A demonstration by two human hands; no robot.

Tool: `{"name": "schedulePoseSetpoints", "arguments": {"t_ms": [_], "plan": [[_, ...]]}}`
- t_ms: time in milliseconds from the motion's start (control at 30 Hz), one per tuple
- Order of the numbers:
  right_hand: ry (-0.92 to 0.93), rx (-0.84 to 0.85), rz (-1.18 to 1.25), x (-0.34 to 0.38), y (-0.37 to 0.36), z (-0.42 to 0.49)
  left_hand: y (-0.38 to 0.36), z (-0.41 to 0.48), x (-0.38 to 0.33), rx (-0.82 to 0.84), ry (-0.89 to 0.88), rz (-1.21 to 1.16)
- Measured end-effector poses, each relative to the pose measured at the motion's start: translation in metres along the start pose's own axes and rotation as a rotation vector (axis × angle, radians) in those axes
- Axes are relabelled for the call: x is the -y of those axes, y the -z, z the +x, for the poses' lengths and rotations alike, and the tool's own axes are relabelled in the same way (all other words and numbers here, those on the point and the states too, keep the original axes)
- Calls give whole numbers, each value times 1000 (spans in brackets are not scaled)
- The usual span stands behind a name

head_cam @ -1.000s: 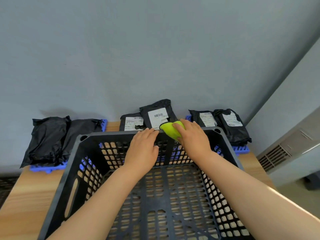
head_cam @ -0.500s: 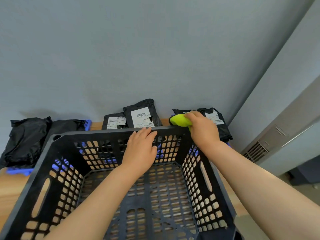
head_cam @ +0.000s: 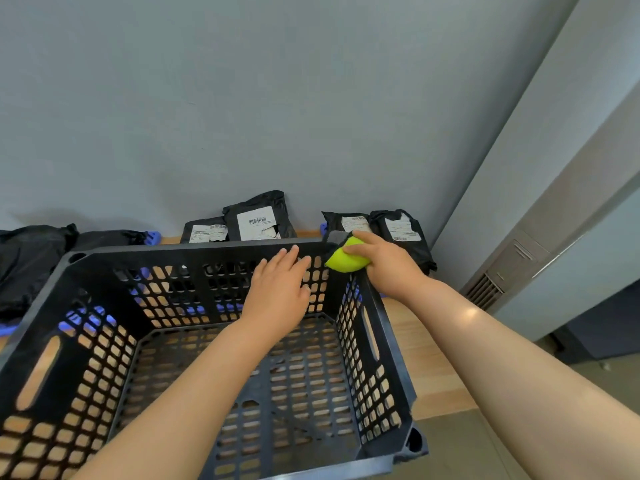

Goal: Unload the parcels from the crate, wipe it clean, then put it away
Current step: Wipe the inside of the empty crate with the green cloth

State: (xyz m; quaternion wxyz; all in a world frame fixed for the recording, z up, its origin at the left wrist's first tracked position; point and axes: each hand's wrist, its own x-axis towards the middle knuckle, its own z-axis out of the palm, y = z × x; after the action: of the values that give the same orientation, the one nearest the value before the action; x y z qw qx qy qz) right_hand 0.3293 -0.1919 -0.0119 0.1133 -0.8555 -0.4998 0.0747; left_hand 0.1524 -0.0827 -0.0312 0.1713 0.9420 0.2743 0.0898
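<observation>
While the right hand [head_cam: 388, 268] grips a yellow-green sponge with a grey scouring face [head_cam: 346, 263] on the one o'clock corner of the black perforated plastic crate [head_cam: 194, 250], the left hand [head_cam: 277, 292] lies flat with fingers straight against the inside of the far wall, just below the rim. That's bracing, not gripping. The crate sits empty on the pale wooden table [head_cam: 429, 355], and the black plastic mailer parcels with white labels [head_cam: 258, 221] lean on the wall at twelve o'clock, with more black bags at ten. So unloading looks done and we're into the wipe. Watch the five o'clock corner, though: it seems to hang past the table edge. A hard scrub with only a flat palm steadying could skid or tip the crate. Sweep too far over that rim and the sponge may clip the parcels right behind it.
</observation>
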Motion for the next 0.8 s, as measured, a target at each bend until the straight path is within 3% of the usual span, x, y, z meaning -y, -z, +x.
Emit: {"name": "schedulePoseSetpoints", "arguments": {"t_ms": [367,633,800], "plan": [[94,-10,-64,-4,-6,-52,-8,-29,-15,42,-33,-17],[41,47,-76,10,-9,-99,-8,-41,-27,91,-147,-21],[-3,-2,19,17,-13,-137,-4,-61,-18,121,-206,-28]]}}
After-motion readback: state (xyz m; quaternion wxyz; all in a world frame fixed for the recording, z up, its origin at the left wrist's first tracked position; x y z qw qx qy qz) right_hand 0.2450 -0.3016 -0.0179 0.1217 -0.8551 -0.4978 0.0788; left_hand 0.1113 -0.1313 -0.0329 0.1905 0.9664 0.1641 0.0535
